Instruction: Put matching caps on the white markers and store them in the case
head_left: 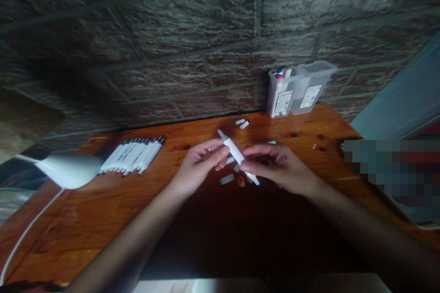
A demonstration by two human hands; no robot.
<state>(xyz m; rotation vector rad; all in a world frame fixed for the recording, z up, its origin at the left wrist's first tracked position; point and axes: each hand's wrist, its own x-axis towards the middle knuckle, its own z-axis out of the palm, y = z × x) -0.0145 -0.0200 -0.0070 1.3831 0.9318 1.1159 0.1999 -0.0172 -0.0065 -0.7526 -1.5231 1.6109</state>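
Above the middle of the wooden desk I hold a white marker [235, 151], tilted, its grey uncapped end pointing up and to the left. My left hand [202, 160] pinches it near that upper end. My right hand [280, 165] grips its lower part between thumb and fingers. Beneath the hands lie several loose marker caps, among them a white cap with a teal end [227, 179] and an orange-topped cap [241, 181]. Two more white caps [244, 124] lie farther back. The fingers partly cover the caps under them.
A row of several white markers [132, 155] lies on the desk [113, 210] to the left, beside a white lamp [70, 170] with its cord. At the back right stand a clear case with markers [280, 94] and its open other half [309, 89], against the stone wall [220, 46].
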